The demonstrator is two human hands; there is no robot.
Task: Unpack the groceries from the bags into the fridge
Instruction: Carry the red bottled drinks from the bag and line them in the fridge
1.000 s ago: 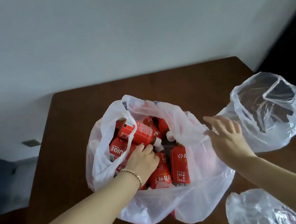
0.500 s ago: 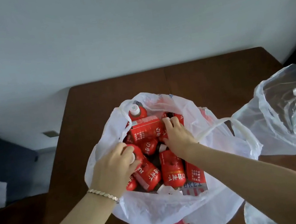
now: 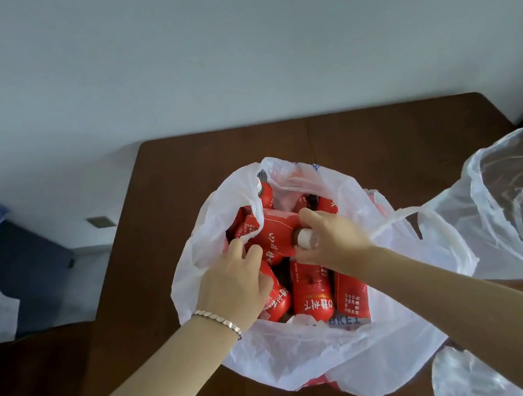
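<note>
One brown table (image 3: 183, 182), set against a pale wall (image 3: 231, 49), was recorded bearing a white bag (image 3: 310, 353) and, beside it, a clear bag (image 3: 510, 211). One red bottle (image 3: 275, 233), laid atop others inside the white bag, was grasped at its cap by the right hand (image 3: 334, 238); the left hand (image 3: 232, 283) was curled at its base, hold undetermined.

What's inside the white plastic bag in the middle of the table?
Red bottles and a red carton, piled loosely. The right hand grips the top bottle by its neck. Anything under them or the left hand is hidden.
</note>
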